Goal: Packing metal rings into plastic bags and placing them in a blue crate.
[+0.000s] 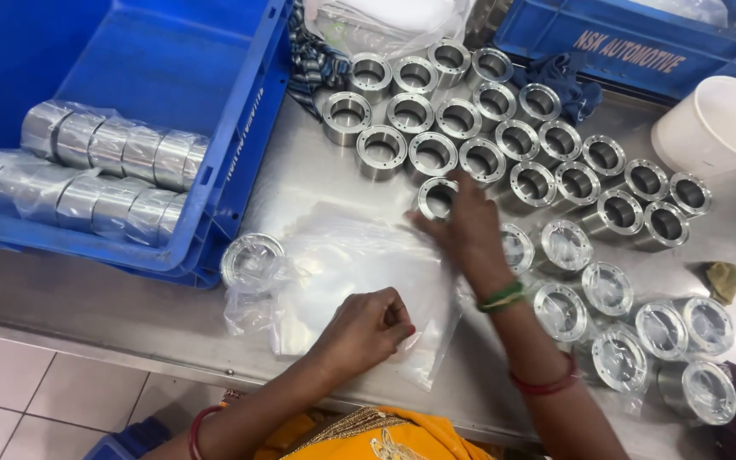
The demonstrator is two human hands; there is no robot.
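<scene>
My left hand pinches the near edge of a clear plastic bag lying flat on the steel table. My right hand reaches across the bag, its fingers on a shiny metal ring at the bag's far edge. Behind it stand several bare metal rings in rows. One ring wrapped in plastic sits at the bag's left end.
A blue crate at the left holds rolls of bagged rings. More wrapped rings lie at the right. A white plastic cup, a second blue crate, cloths and the table's front edge surround the work area.
</scene>
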